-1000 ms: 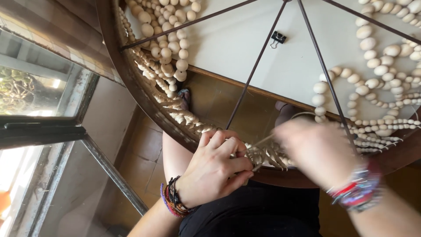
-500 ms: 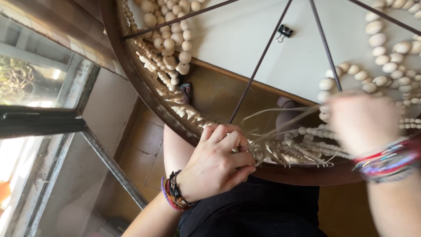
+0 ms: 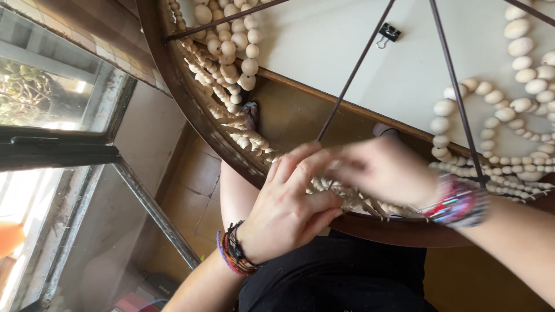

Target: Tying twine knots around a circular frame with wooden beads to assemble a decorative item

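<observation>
Left hand [image 3: 289, 211] pinches the small bead strands [image 3: 352, 199] against the round hoop's dark rim [image 3: 191, 110]. Right hand [image 3: 384, 170], blurred, meets it there; its grip is unclear. Steady tension would help.

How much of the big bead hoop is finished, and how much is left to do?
Done: small beads are tied along the hoop's left and bottom rim. In hand: the left hand grips the rim while the blurred right hand works beside it. Left: loose strands of large beads lie on the white table.
</observation>
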